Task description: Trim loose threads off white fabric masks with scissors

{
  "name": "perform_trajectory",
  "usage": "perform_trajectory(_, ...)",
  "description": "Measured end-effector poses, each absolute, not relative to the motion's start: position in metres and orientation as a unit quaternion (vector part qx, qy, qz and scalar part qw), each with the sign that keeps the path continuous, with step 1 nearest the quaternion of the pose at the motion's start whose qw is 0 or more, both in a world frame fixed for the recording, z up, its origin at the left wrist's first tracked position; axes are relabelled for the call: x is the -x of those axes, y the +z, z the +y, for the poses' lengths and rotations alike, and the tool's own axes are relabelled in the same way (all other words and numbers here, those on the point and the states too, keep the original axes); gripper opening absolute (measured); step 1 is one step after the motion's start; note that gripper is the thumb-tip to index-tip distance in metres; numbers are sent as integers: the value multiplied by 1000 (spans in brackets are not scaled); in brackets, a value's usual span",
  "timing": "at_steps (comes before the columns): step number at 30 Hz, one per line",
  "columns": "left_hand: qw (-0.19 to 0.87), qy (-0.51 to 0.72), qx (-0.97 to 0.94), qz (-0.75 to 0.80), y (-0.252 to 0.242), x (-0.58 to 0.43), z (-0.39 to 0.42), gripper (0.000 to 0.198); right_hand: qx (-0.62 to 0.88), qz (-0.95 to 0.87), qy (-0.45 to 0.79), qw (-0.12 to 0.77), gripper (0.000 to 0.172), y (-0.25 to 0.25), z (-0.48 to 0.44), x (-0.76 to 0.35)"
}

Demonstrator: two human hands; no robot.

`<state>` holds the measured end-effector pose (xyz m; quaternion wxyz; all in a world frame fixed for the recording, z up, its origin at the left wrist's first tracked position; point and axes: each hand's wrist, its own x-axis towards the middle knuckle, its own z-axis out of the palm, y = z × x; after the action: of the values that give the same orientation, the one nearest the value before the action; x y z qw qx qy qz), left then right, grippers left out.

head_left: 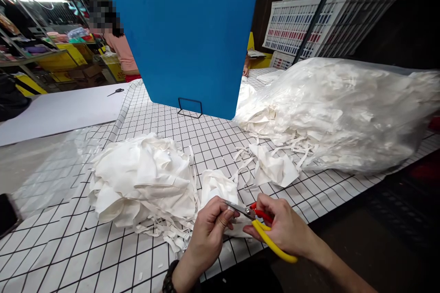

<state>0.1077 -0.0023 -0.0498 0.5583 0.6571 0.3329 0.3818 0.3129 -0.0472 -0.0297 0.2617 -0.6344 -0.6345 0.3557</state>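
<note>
My right hand (283,226) grips a pair of scissors (275,242) with one red and one yellow handle. Their metal blades point left, and the tips reach my left hand (213,224). That hand is closed, thumb against fingers, pinching a piece of white cloth (218,183) whose upper part lies on the table just beyond. To the left rises a heap of white cloth pieces (144,178) with narrow strips trailing from its lower edge. Another white cloth piece (273,167) with straps lies farther back on the right.
A large clear plastic bag (343,119) full of white cloth fills the right of the checked table (213,146). A blue board (189,32) stands upright at the back, with a person partly behind it. Black scissors (116,92) lie on a white surface at left; a phone (8,215) is near the edge.
</note>
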Motion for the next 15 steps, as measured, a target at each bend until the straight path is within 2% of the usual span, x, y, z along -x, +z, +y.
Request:
perform_trajectory(3,553,403,-645,342,-48,-104,-3,25,604,-529,471,365,43,-46,-39,-325)
perform_trajectory(6,550,440,-623,340,-48,-98,-3,21,592,-461,498,433,42,-56,-23,-334)
perform_trajectory(8,556,462,-604,336,-50,-94,-3,19,595,-480,487,422,36,-59,-12,-334)
perform_trajectory(11,569,491,-569,334,-52,-86,-2,19,619,-551,440,345,24,-60,4,-323)
perform_trajectory(13,580,519,-536,327,-53,-82,-2,18,631,-582,410,309,24,-64,13,-314)
perform_trajectory(15,596,546,-498,313,-51,-78,-1,17,617,-573,431,326,30,-69,20,-306)
